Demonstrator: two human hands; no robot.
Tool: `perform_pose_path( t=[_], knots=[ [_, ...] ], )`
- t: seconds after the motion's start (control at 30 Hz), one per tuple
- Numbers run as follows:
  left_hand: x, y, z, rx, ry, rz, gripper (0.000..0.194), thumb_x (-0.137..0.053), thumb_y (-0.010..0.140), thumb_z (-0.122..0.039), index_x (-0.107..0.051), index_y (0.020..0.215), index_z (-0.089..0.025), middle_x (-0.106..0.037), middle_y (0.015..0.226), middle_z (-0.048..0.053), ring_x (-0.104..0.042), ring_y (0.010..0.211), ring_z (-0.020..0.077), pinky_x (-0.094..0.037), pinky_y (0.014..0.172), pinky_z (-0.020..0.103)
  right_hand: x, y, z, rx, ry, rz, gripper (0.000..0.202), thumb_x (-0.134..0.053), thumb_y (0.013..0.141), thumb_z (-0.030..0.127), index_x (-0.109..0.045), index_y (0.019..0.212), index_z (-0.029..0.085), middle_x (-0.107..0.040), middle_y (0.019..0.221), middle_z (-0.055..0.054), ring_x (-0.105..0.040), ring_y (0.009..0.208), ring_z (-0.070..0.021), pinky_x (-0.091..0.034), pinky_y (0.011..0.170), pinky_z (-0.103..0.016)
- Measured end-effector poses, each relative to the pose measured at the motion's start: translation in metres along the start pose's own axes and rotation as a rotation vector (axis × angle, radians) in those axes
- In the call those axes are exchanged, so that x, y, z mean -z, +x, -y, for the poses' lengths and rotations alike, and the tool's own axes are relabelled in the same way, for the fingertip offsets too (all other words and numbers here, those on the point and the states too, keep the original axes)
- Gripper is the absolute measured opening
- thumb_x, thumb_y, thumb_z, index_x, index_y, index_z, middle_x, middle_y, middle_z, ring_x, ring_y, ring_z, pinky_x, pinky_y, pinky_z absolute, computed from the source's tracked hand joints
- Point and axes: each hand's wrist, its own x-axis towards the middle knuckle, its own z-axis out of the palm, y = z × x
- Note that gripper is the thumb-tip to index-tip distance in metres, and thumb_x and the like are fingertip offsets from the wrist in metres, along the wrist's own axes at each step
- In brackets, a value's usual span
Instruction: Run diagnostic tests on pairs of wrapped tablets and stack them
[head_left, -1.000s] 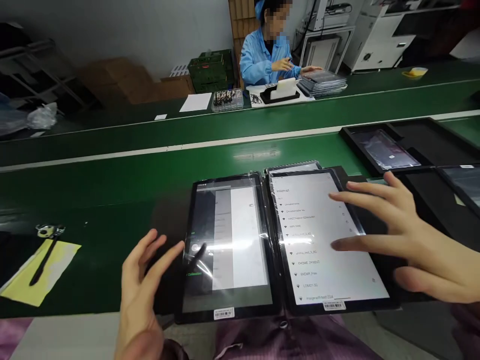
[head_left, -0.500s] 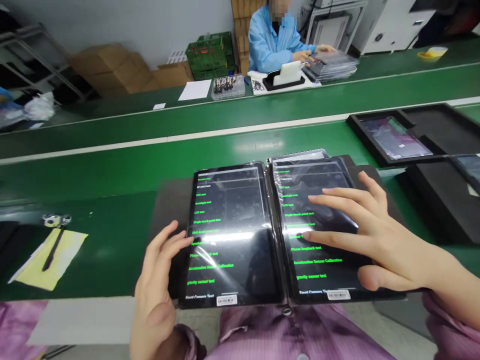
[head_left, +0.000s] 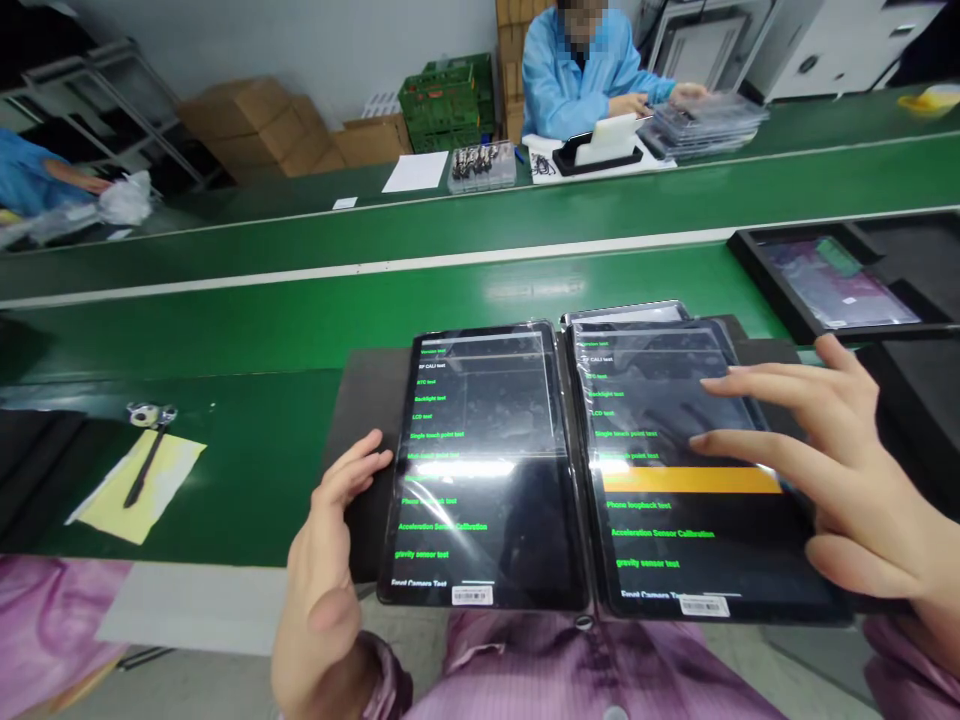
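Two tablets lie side by side in front of me, each showing a list of test names mostly in green. My left hand (head_left: 334, 560) is at the left edge of the left tablet (head_left: 487, 520), its fingers stretched out beside the frame. Over the right part of the right tablet (head_left: 675, 560) hovers my right hand (head_left: 847, 470), fingers spread and holding nothing. One row on that right screen is highlighted orange. Under the tablets are dark flat pads (head_left: 367, 390). Behind the right tablet, the edge of another clear-wrapped item (head_left: 630, 312) shows.
At the right stands a black tray (head_left: 772, 290) with a wrapped tablet in it. A yellow cloth (head_left: 169, 480) with a dark strap lies at left. Across the green bench, a person in blue (head_left: 577, 80) handles stacked clear trays (head_left: 701, 125). Another blue sleeve (head_left: 30, 175) is far left.
My right hand has moved right and lifted off the right screen, where an orange row now shows. The view has shifted, so the scene sits further right. My left hand stays by the left tablet.
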Motion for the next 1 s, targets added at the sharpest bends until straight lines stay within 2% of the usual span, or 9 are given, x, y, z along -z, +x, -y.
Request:
perform_pose_path(
  t=[0.1, 0.27, 0.47, 0.53, 0.67, 0.7, 0.8, 0.9, 1.0],
  knots=[
    [0.005, 0.003, -0.002, -0.091, 0.052, 0.108, 0.106, -0.006, 0.085, -0.095, -0.054, 0.145, -0.021, -0.053, 0.156, 0.019, -0.057, 0.137, 0.0383, -0.047, 0.111, 0.049, -0.002, 0.000, -0.004, -0.043, 0.022, 0.034, 0.062, -0.020, 0.105, 0.066, -0.066, 0.125, 0.031, -0.058, 0.140, -0.010, -0.054, 0.128, -0.0383, -0.009, 0.127, -0.068],
    [0.014, 0.023, -0.008, -0.252, 0.268, 0.266, 0.095, -0.005, 0.092, -0.087, -0.048, 0.155, -0.029, -0.058, 0.148, 0.014, -0.058, 0.131, 0.0359, -0.049, 0.107, 0.049, -0.004, 0.004, -0.006, -0.084, 0.032, 0.090, 0.057, -0.025, 0.106, 0.063, -0.066, 0.128, 0.031, -0.058, 0.141, -0.011, -0.054, 0.130, -0.0371, -0.012, 0.125, -0.070],
    [0.014, 0.036, -0.013, -0.358, 0.410, 0.320, 0.074, -0.014, 0.102, -0.075, -0.052, 0.151, -0.034, -0.053, 0.137, 0.013, -0.060, 0.119, 0.0346, -0.054, 0.091, 0.045, -0.004, 0.007, -0.002, -0.077, 0.015, 0.133, 0.059, -0.023, 0.107, 0.061, -0.068, 0.131, 0.031, -0.054, 0.145, -0.012, -0.051, 0.133, -0.0357, -0.012, 0.124, -0.070],
    [0.014, 0.037, -0.011, -0.378, 0.414, 0.328, 0.071, -0.016, 0.103, -0.075, -0.049, 0.153, -0.036, -0.052, 0.137, 0.013, -0.060, 0.115, 0.0335, -0.053, 0.089, 0.045, -0.005, 0.008, -0.001, -0.059, 0.004, 0.138, 0.059, -0.023, 0.108, 0.061, -0.067, 0.132, 0.030, -0.053, 0.145, -0.012, -0.051, 0.132, -0.0359, -0.012, 0.123, -0.072],
    [0.019, 0.046, -0.005, -0.278, 0.306, 0.342, 0.084, -0.012, 0.100, -0.079, -0.025, 0.166, -0.029, -0.056, 0.132, 0.014, -0.061, 0.106, 0.0298, -0.054, 0.086, 0.042, -0.009, 0.008, -0.003, -0.023, -0.021, 0.141, 0.060, -0.023, 0.107, 0.063, -0.066, 0.135, 0.032, -0.052, 0.146, -0.013, -0.050, 0.132, -0.0366, -0.014, 0.121, -0.074],
    [0.021, 0.050, -0.006, -0.238, 0.283, 0.356, 0.085, -0.012, 0.100, -0.079, -0.025, 0.166, -0.027, -0.058, 0.129, 0.014, -0.061, 0.103, 0.0286, -0.054, 0.085, 0.041, -0.010, 0.008, -0.003, -0.017, -0.030, 0.145, 0.060, -0.023, 0.107, 0.063, -0.066, 0.136, 0.033, -0.052, 0.146, -0.013, -0.050, 0.132, -0.0370, -0.014, 0.121, -0.075],
    [0.026, 0.066, -0.016, -0.179, 0.275, 0.400, 0.078, -0.018, 0.103, -0.075, -0.038, 0.159, -0.024, -0.060, 0.125, 0.012, -0.063, 0.105, 0.0281, -0.055, 0.089, 0.041, -0.012, 0.008, -0.001, 0.008, -0.077, 0.166, 0.056, -0.027, 0.107, 0.063, -0.067, 0.134, 0.035, -0.051, 0.147, -0.013, -0.050, 0.131, -0.0388, -0.015, 0.118, -0.078],
    [0.023, 0.083, -0.036, -0.193, 0.347, 0.428, 0.068, -0.031, 0.104, -0.069, -0.049, 0.152, -0.023, -0.059, 0.133, 0.012, -0.062, 0.117, 0.0308, -0.054, 0.100, 0.045, -0.010, 0.006, 0.002, 0.008, -0.113, 0.114, 0.055, -0.030, 0.106, 0.064, -0.065, 0.135, 0.033, -0.052, 0.147, -0.014, -0.051, 0.130, -0.0403, -0.015, 0.118, -0.079],
    [0.013, 0.106, -0.053, -0.246, 0.407, 0.502, 0.065, -0.038, 0.102, -0.068, -0.054, 0.147, -0.023, -0.056, 0.142, 0.012, -0.058, 0.130, 0.0329, -0.048, 0.112, 0.049, -0.004, 0.008, -0.006, -0.081, -0.093, 0.030, 0.058, -0.028, 0.105, 0.066, -0.058, 0.140, 0.032, -0.055, 0.143, -0.014, -0.052, 0.130, -0.0395, -0.017, 0.120, -0.075]
  ],
)
